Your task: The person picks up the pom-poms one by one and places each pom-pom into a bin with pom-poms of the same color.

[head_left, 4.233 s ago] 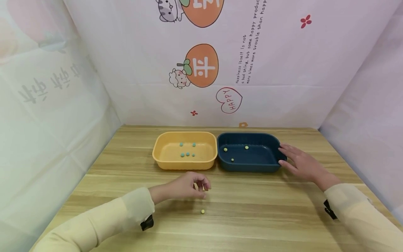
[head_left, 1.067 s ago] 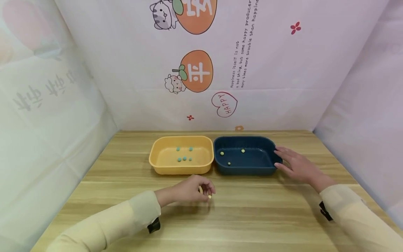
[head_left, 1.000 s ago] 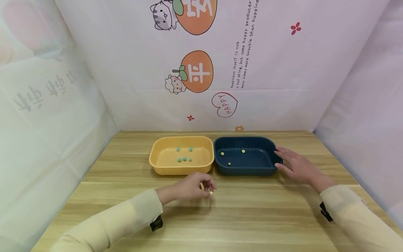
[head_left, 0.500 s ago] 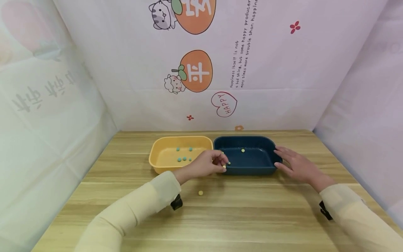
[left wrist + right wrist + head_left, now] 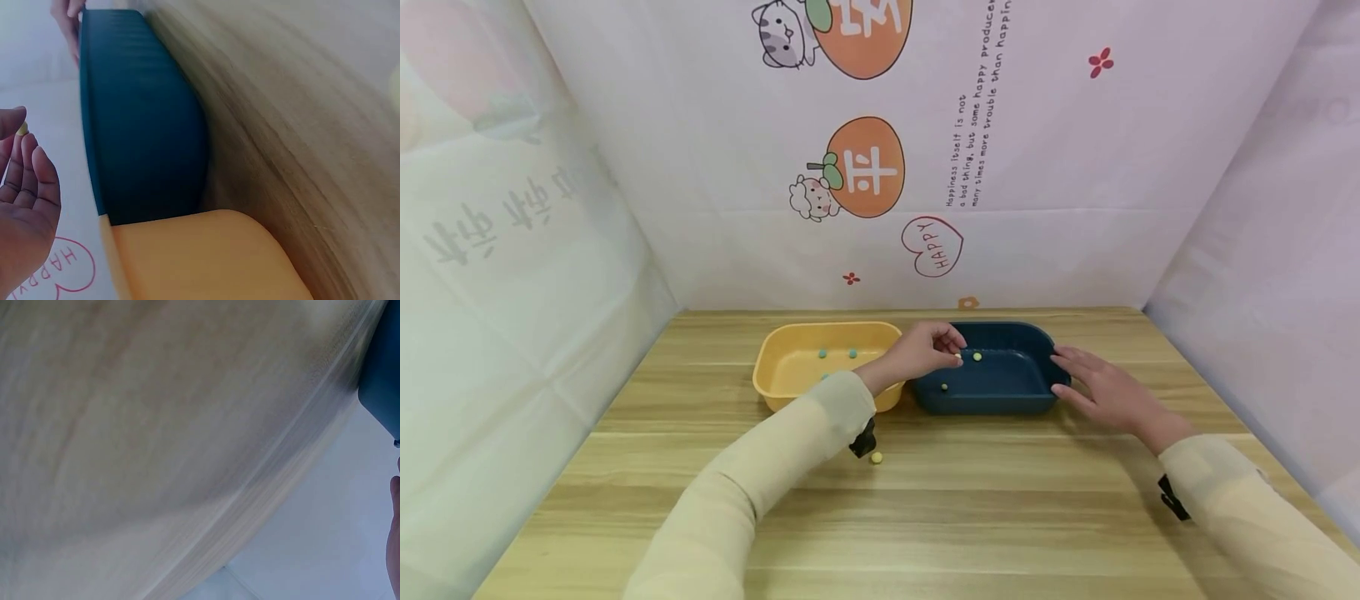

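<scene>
Above the dark blue tray (image 5: 992,403), my left hand (image 5: 921,350) pinches a small yellow ball (image 5: 23,129) between thumb and fingertips. Inside that tray lie a yellow ball (image 5: 977,357) near the back and a smaller yellow ball (image 5: 944,387) near the front; my left hand hides part of its left end. My right hand (image 5: 1108,392) touches the tray's right end with its fingers extended. Another yellow ball (image 5: 877,457) lies on the wooden table, just right of my left cuff.
A yellow tray (image 5: 775,390) stands against the blue one on its left, holding several teal balls (image 5: 852,353). My left forearm and wrist cover part of it. A white printed cloth (image 5: 1037,250) rises behind the table (image 5: 1000,508) and along both sides.
My left hand has picked up a yellow ball from the table and carried it forward and right to over the blue tray. The table's other ball has come into sight. My right hand stays put.
</scene>
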Demonstrator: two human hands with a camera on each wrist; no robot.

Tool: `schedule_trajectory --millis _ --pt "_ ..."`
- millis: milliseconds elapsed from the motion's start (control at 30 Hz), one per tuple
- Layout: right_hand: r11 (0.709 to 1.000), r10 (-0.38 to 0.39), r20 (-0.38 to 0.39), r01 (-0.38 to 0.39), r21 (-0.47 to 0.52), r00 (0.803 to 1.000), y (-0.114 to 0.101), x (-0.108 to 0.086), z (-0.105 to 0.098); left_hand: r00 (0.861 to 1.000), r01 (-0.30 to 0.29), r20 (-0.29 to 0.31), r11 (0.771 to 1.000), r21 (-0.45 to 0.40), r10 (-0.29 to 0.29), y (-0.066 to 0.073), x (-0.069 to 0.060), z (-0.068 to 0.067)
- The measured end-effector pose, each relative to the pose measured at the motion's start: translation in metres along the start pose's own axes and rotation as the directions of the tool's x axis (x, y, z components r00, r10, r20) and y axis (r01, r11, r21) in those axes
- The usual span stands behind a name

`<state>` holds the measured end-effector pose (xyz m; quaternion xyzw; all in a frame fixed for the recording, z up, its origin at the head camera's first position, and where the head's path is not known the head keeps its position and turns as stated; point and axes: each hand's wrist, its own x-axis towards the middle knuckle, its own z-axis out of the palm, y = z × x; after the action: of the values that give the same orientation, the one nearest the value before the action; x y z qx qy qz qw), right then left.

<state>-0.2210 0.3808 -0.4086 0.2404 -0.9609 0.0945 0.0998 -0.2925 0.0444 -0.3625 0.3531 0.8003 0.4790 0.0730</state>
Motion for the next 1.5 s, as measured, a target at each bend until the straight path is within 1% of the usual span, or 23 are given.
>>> schedule_trajectory --millis 133,300,400,533,700,833,1133,1300,1500 --pt "1.0 0.019 0.031 -0.02 0.005 0.999 -0.001 0.0 0.0 1.0 0.031 -0.002 0.999 0.011 -0.031 -0.007 0.009 0.005" --pt "1.0 0.02 0.033 -0.021 0.003 0.999 -0.001 0.001 0.0 0.997 0.08 -0.025 0.996 0.025 -0.079 -0.013 0.021 0.007" --pt "1.0 0.016 0.025 -0.016 0.003 1.0 -0.001 0.002 0.0 0.994 0.105 -0.047 0.993 0.055 -0.102 -0.016 0.026 0.007" --pt "1.0 0.012 0.02 -0.012 0.001 1.0 -0.001 0.002 0.002 0.991 0.122 -0.058 0.987 0.1 -0.117 -0.022 0.031 0.006" --pt "1.0 0.003 0.016 -0.003 0.002 1.0 0.001 0.002 0.005 0.989 0.14 -0.069 0.982 0.127 -0.132 -0.027 0.031 0.005" --pt "1.0 -0.006 0.007 0.006 0.001 1.0 0.002 0.002 0.006 0.987 0.156 -0.071 0.978 0.142 -0.147 -0.029 0.031 0.005" --pt "1.0 -0.008 0.002 0.008 -0.003 1.0 0.003 0.001 0.005 0.986 0.156 -0.078 0.975 0.159 -0.145 -0.031 0.035 0.004" --pt "1.0 -0.003 0.008 0.003 -0.003 1.0 0.002 0.0 0.004 0.988 0.145 -0.076 0.973 0.177 -0.134 -0.028 0.033 0.004" --pt "1.0 -0.003 0.0 0.003 0.001 1.0 0.001 0.0 0.001 0.988 0.145 -0.074 0.974 0.173 -0.133 -0.025 0.032 0.0"
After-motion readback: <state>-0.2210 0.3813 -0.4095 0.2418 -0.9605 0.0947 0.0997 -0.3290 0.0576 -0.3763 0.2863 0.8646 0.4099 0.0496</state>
